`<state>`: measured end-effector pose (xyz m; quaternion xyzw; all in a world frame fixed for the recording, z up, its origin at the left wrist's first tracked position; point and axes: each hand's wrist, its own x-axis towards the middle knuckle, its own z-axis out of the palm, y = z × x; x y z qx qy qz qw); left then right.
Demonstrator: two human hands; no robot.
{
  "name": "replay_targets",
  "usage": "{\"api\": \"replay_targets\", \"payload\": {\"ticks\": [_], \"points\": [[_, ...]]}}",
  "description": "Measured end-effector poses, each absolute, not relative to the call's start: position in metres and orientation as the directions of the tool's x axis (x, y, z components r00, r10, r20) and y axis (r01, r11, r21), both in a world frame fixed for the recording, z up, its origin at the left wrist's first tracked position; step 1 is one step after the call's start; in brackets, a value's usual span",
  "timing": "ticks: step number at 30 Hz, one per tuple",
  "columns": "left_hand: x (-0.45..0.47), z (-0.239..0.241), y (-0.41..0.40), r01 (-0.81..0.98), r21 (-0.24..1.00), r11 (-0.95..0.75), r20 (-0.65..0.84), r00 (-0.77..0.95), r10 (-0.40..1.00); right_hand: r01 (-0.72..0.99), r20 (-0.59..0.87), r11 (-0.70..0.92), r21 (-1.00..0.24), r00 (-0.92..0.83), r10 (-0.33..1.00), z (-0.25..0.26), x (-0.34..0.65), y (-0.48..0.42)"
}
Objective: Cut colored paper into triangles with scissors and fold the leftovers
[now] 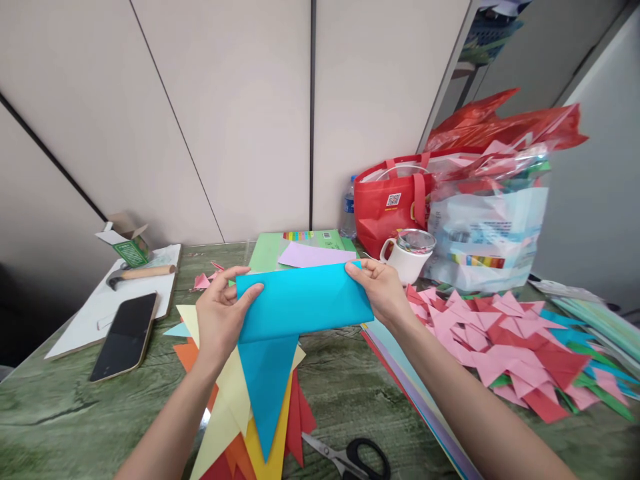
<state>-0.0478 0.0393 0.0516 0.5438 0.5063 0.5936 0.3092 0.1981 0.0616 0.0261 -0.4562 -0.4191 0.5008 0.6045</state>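
Note:
Between my two hands stretches a folded sheet of blue paper (303,303), raised above the table. My left hand (223,310) pinches its left end between thumb and fingers. The right end is gripped by my right hand (377,287), thumb on the near face. Directly below the sheet a blue paper triangle (267,393) points towards me; I cannot tell whether it is joined to the sheet. Under it lie cream paper pieces (220,413), with yellow, orange and red ones. Scissors (353,460) with black handles rest at the near edge of view.
At left are a phone (125,337), a hammer (140,273) and a green box (130,247). A white mug (407,257), red bag (385,207) and filled plastic bag (490,233) stand at back right. Folded pink and red papers (500,340) are heaped at right, beside stacked coloured sheets (415,400).

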Motion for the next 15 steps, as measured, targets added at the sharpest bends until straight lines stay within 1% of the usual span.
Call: {"api": "replay_targets", "payload": {"ticks": [3,5,7,9,12,15], "points": [[-0.053,0.043,0.040,0.216,0.951,-0.220,0.243,-0.087,0.966,-0.126,0.015,0.030,-0.992,0.118,0.993,0.011,0.203,0.060],[-0.057,0.031,0.037,0.281,0.935,-0.215,0.229,-0.016,0.973,-0.035,-0.001,0.002,-0.999,0.093,0.996,-0.004,0.206,0.056],[-0.062,0.015,0.033,0.400,0.886,-0.235,0.243,0.032,0.970,0.076,-0.002,-0.007,-0.997,0.072,0.997,-0.020,0.206,0.048],[-0.066,-0.001,0.027,0.562,0.786,-0.257,0.259,0.077,0.963,0.201,0.014,0.001,-0.980,0.062,0.998,-0.036,0.204,0.039],[-0.071,-0.019,0.018,0.636,0.728,-0.255,0.253,0.096,0.963,0.408,0.046,0.024,-0.913,0.046,0.998,-0.051,0.201,0.028],[-0.073,-0.028,0.014,0.700,0.668,-0.251,0.240,0.116,0.964,0.594,0.074,0.043,-0.803,0.027,0.997,-0.055,0.196,0.021]]}}
